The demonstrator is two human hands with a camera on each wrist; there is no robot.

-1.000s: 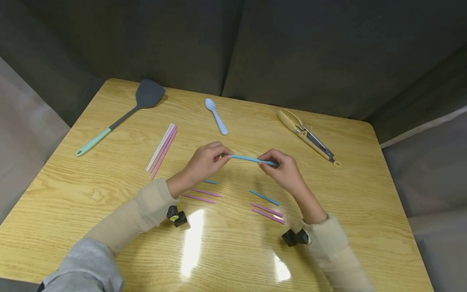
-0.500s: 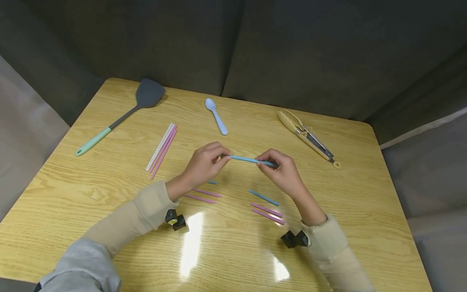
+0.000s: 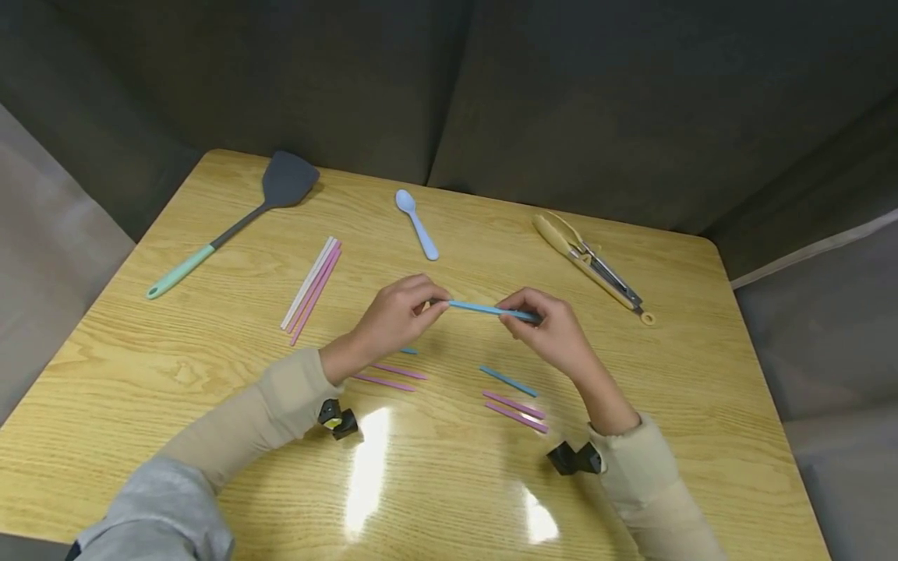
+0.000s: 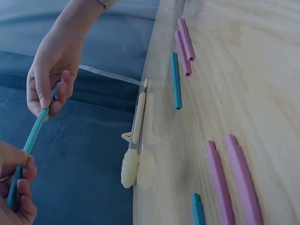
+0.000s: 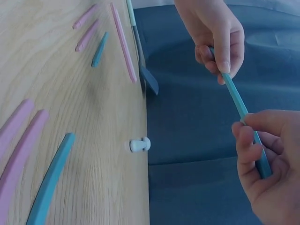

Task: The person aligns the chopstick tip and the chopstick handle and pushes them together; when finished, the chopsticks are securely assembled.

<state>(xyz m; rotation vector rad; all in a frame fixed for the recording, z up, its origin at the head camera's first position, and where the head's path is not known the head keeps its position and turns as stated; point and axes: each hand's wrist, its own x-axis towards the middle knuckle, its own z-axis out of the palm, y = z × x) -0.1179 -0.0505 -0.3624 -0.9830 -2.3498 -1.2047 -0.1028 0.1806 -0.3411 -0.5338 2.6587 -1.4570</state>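
Observation:
Between my two hands a blue chopstick (image 3: 479, 308) is held up over the table, lying nearly level. My left hand (image 3: 403, 312) pinches its left end between thumb and fingertips. The right end is gripped by my right hand (image 3: 547, 323), fingers curled round it, as the right wrist view also shows. Below the hands lie short chopstick pieces: a blue piece (image 3: 508, 381) and two pink pieces (image 3: 515, 417) on the right, and a blue piece (image 4: 198, 209) with two pink pieces (image 4: 243, 180) on the left, partly hidden by my left arm in the head view. Some piece ends look notched.
Long white and pink chopsticks (image 3: 312, 291) lie together at left. Farther left is a spatula (image 3: 238, 226) with a green handle. A pale blue spoon (image 3: 416, 224) lies at the back middle, cream-coloured tongs (image 3: 592, 265) at the back right. Dark curtains (image 3: 596, 93) stand behind the table.
Both hands keep their hold on the blue chopstick and have shifted very slightly to the right. The things on the table stay where they were.

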